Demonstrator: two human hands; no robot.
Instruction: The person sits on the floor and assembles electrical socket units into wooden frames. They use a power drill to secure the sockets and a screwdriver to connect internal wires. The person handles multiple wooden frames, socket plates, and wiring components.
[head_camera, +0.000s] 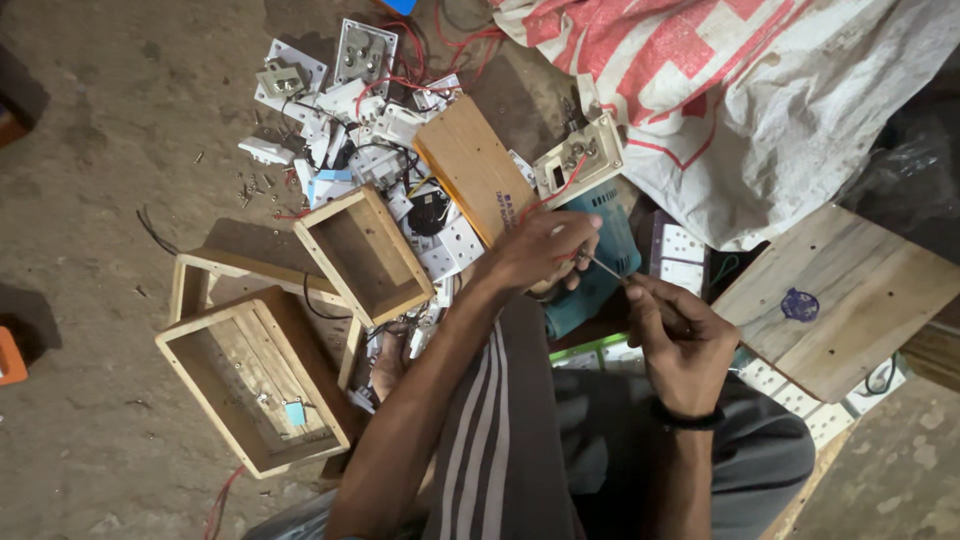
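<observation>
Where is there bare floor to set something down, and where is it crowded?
Bare dirt floor lies left of the switch-plate pile and above the big wooden box frame. It is crowded from that pile past the small wooden box to the left hand and right hand.

From my feed: left hand (540, 250) sits mid-frame, fingers curled shut, forearm running down to bottom center. Right hand (680, 335) is just lower right of it, fist pinched closed, wristband on, forearm dropping straight down.
</observation>
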